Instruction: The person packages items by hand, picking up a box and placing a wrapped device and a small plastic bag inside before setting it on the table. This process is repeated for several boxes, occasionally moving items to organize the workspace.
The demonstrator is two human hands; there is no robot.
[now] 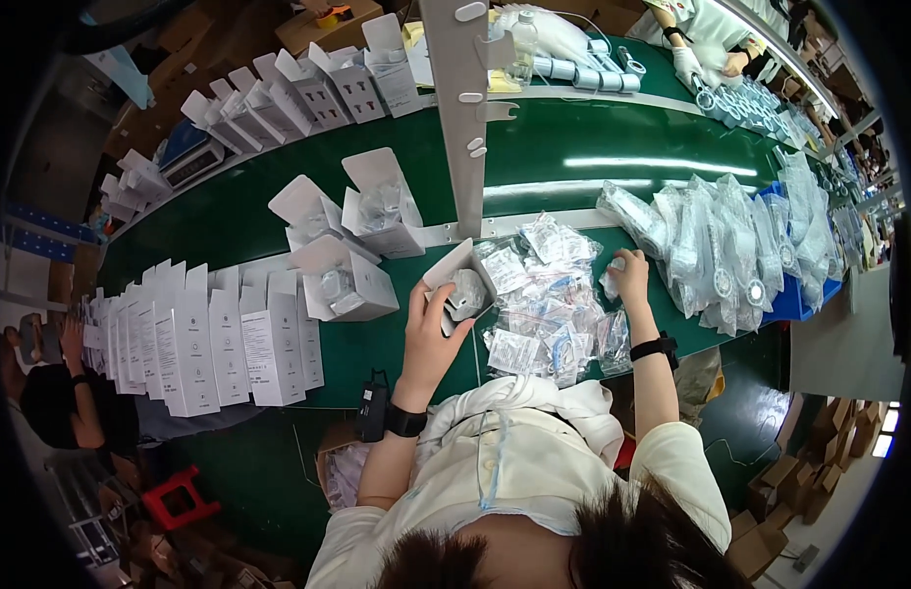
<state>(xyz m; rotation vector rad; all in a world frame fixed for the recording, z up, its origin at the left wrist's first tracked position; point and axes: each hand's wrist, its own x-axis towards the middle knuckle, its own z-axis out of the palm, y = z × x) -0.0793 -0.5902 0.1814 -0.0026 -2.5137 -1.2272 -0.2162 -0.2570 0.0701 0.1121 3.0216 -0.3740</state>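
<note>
My left hand [432, 332] is closed on the near side of an open white box [450, 263], with its lid flap raised. Inside that box lies a clear plastic-wrapped item [466, 294], partly behind my fingers. Farther right, my right hand [630, 274] pinches a small whitish packet [610, 283] at the edge of a pile of clear bags [544, 319]. The bags hold folded papers and small parts. Just left of my left hand stand three more open white boxes [365, 285] with plastic-wrapped contents.
At left stands a row of tall white boxes [215, 339]. Plastic-wrapped devices [706, 240] lie piled at right, by a blue bin [795, 299]. A metal post [457, 128] rises behind the green table [348, 395]. Across it, a co-worker's gloved hand [686, 65] is near grey parts.
</note>
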